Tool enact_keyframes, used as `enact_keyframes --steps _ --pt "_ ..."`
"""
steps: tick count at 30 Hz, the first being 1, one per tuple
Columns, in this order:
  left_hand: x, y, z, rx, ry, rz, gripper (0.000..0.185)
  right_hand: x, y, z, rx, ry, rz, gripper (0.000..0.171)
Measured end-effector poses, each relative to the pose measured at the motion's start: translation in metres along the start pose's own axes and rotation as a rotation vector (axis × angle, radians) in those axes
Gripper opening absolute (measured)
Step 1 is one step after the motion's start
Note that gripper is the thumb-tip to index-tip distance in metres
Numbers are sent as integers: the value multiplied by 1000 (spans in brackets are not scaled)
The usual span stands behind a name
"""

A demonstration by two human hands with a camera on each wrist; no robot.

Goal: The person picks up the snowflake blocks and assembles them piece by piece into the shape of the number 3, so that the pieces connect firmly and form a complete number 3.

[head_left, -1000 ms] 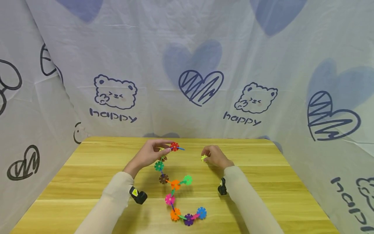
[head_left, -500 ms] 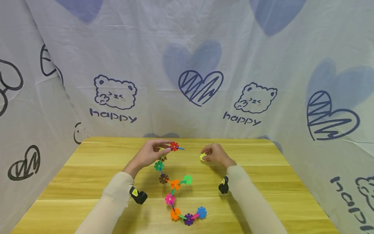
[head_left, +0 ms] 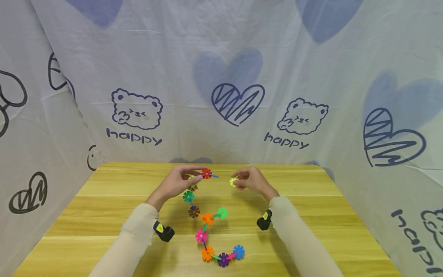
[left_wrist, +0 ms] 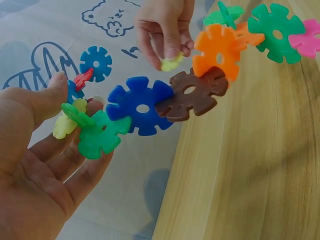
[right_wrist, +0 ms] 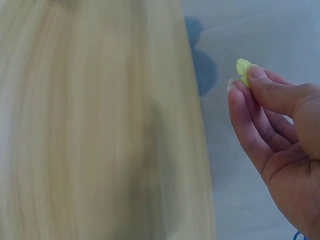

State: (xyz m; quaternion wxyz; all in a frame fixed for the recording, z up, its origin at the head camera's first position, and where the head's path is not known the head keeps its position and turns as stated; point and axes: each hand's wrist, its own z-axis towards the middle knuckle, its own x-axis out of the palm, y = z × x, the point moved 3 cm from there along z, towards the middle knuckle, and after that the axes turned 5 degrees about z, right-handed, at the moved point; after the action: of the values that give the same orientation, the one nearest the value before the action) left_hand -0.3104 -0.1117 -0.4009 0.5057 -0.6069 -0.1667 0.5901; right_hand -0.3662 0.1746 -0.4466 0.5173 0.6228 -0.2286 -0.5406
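Two hands working over a yellow wooden table [head_left: 104, 215] walled in by white cartoon-printed fabric sheets [head_left: 138, 77]: left hand [head_left: 176, 184] pinching the colourful plastic snowflake-disc chain [head_left: 207, 219], right hand [head_left: 250, 180] pinching a pale yellow plastic disc [head_left: 233, 181].

My snowflake-disc chain [head_left: 204, 215] is smooth, slightly glossy plastic, like the yellow disc [head_left: 233, 181] I pinch. The table [head_left: 104, 215] is varnished light wood with visible grain; the backdrop [head_left: 221, 77] is matt printed cloth.

Left hand [head_left: 176, 183] raised, fingers pinched, right hand [head_left: 252, 180] beside it, fingertips pinched together
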Motion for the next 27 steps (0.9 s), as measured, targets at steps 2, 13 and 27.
enact_keyframes --steps 2,13,27 --pt "0 -1 0 -1 0 4 38 3 5 1 -2 2 29 25" --pt "0 -1 0 4 11 -12 39 8 26 -3 -14 19 81 25" --pt "1 2 2 7 9 -31 38 20 47 -6 -40 29 105 24"
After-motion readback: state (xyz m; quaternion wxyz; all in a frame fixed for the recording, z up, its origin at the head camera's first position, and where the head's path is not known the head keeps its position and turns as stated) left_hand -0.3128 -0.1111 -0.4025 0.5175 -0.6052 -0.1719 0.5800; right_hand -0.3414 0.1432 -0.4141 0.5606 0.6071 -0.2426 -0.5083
